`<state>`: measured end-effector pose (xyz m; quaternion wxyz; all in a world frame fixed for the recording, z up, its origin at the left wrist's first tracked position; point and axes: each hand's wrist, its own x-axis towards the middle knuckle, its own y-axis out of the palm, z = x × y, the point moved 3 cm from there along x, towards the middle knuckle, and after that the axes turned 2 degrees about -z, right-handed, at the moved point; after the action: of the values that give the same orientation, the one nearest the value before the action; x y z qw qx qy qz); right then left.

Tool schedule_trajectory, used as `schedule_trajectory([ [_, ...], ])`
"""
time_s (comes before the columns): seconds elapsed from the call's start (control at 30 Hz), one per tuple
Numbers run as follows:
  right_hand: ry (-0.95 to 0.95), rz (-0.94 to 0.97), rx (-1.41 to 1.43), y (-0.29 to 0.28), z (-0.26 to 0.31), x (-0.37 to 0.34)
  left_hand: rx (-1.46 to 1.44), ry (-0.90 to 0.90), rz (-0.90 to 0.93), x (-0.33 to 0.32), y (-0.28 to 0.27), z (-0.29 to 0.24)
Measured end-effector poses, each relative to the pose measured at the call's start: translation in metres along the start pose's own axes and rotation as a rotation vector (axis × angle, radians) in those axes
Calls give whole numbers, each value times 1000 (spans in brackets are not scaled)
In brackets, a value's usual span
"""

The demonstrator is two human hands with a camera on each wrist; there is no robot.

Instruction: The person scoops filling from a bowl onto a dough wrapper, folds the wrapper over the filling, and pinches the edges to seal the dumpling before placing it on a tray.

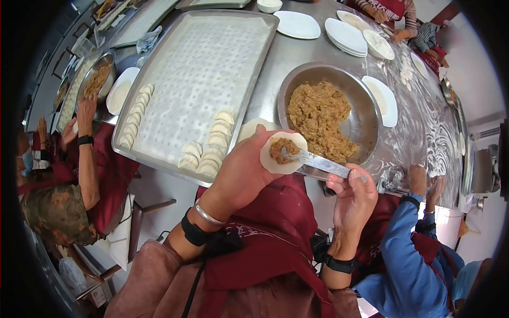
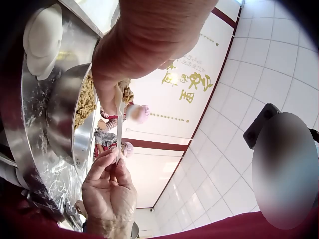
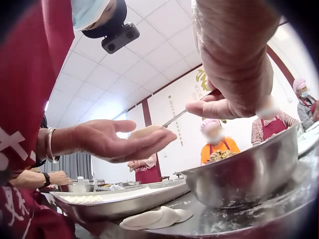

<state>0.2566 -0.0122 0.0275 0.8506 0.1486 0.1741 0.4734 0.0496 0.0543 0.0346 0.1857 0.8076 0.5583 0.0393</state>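
Note:
My left hand (image 1: 244, 164) is palm up, carrying a round dumpling wrapper (image 1: 269, 162) on nearly straight fingers. The thumb stands up beside the wrapper in the right wrist view. A lump of brown minced filling (image 1: 279, 147) sits in the wrapper's middle. My right hand (image 1: 354, 199) pinches one end of a flat metal filling spatula (image 1: 326, 165) between thumb and fingers. The spatula's far tip touches the filling. Just beyond the hands stands a steel bowl (image 1: 375, 124) holding more filling (image 1: 321, 119). Loose wrappers (image 3: 154, 218) lie on the table beside the bowl, below my left hand.
A large metal tray (image 1: 260, 55) to the left holds rows of folded dumplings (image 1: 217, 139). White plates (image 1: 347, 37) stand behind the bowl. Flour streaks the steel table (image 1: 419, 114) at right. People work close on both sides, one in a blue sleeve (image 1: 408, 259).

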Motion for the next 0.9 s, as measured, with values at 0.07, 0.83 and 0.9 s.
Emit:
schedule_trajectory([
  [0.07,-43,-8,7,-2,7,2,-650,-263,-12,-2,2,-1],
  [0.83,-1090,470,-1041,64,19,-19,-652,-251,91,-5,16,-12],
  [0.9,-1089,461,-1012,69,18,-18,-623,-236,82,-8,16,-12],
])
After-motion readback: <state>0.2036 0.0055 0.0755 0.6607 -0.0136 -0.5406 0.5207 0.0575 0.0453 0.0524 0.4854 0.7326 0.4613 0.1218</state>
